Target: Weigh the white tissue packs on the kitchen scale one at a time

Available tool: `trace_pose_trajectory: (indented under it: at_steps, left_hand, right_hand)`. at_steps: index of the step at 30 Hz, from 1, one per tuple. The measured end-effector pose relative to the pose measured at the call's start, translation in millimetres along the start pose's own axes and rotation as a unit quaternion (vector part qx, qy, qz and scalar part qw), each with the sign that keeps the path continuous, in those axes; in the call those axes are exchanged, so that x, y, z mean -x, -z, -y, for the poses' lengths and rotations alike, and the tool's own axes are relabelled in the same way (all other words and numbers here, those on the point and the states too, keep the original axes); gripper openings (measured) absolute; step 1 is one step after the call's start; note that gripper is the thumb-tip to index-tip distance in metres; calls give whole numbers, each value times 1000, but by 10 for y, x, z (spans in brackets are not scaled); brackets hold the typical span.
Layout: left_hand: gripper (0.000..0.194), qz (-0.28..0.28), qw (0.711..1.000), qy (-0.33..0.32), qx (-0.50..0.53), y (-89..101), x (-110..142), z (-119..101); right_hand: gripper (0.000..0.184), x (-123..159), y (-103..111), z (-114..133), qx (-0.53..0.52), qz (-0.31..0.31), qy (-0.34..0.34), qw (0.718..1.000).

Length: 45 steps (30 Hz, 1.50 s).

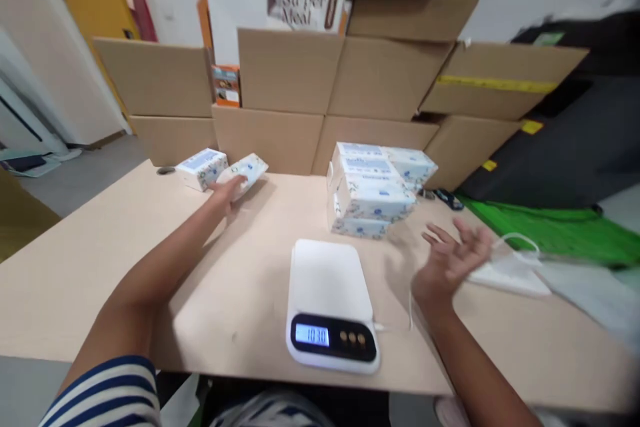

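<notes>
Left hand (231,188) grasping a tissue pack (245,172), right hand (453,260) released beside scale (330,300) reading "103.0".

Left arm stretched far forward, bare forearm, striped sleeve at the shoulder; left hand (231,188) palm down, fingers curled round a small pack. Right arm bent in from lower right, right hand (453,260) raised, palm up, fingers spread and motion-blurred, touching nothing.

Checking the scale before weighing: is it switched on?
On. The scale's display is lit blue and shows digits.
</notes>
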<state>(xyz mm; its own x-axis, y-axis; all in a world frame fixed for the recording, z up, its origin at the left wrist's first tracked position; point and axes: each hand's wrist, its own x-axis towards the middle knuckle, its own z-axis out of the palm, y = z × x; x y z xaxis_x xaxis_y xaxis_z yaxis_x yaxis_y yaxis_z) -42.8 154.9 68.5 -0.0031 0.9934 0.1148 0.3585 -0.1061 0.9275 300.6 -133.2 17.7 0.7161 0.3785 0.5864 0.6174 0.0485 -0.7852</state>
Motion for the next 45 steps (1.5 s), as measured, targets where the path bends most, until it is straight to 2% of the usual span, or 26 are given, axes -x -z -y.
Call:
trace_pose_trajectory:
  at_steps: [1, 3, 5, 6, 8, 10, 13, 15, 17, 20, 24, 27, 29, 31, 33, 36, 40, 42, 45]
  left_hand:
    - [72, 64, 997, 29, 18, -35, 46, -90]
    - [65, 187, 978, 71, 55, -164, 212, -242]
    - [70, 277, 951, 67, 117, -347, 482, -320]
    - [80, 298, 942, 48, 150, -443, 642, -325]
    - [108, 313, 931, -20, 189, -616, 964, -279]
    - [129, 325, 923, -105, 180, -738, 1221, -191]
    - [138, 371, 892, -204, 159, -821, 1404, -71]
    - [135, 387, 880, -221, 162, -848, 1412, -19]
    - [129, 397, 878, -210, 166, -895, 1368, 30]
    - [134, 407, 874, -213, 158, -1002, 1265, 137]
    - [148, 414, 850, -291, 149, -1052, 1171, 273]
    - [150, 414, 837, -323, 152, -1008, 1156, 325]
    - [146, 415, 838, -319, 155, -971, 1168, 341]
    - [140, 422, 834, -319, 156, -934, 1190, 336]
    - [136, 432, 833, -310, 154, -901, 1215, 314]
    - [133, 433, 847, -263, 157, -875, 1238, 280]
    - [134, 426, 859, -233, 164, -878, 1239, 281]
    - [136, 430, 857, -239, 152, -877, 1245, 280]
    - [138, 433, 862, -219, 144, -869, 1268, 246]
  right_hand:
    - [86, 43, -26, 12, 14, 19, 29, 999]
    - [89, 108, -40, -8, 58, 57, 77, 994]
    - [87, 136, -6, -52, 90, 77, 90, 989]
    - [85, 138, 20, -69, 93, 85, 89, 988]
    - [83, 125, 65, -88, 89, 118, 80, 986]
    - [85, 109, 89, -90, 86, 181, 64, 978]
    - [107, 105, 102, -84, 78, 288, 54, 953]
    - [129, 117, 115, -81, 53, 342, 63, 936]
    - [140, 132, 132, -83, 26, 382, 66, 921]
    - [132, 149, 152, -105, -7, 406, 60, 912]
    - [120, 140, 148, -139, -32, 378, 84, 921]
    - [119, 67, 96, -171, 39, 298, 54, 952]
    - [119, -19, 35, -199, 59, 254, 19, 965]
    - [117, -118, -37, -220, 33, 240, -8, 970]
    - [111, -211, -108, -228, 3, 248, -29, 968]
    - [102, -310, -208, -210, -17, 268, -53, 962]
    - [99, -319, -300, -145, -71, 280, -94, 953]
    - [93, -287, -304, -131, -94, 250, -104, 958]
    - [79, -293, -243, -196, -34, 135, -74, 988]
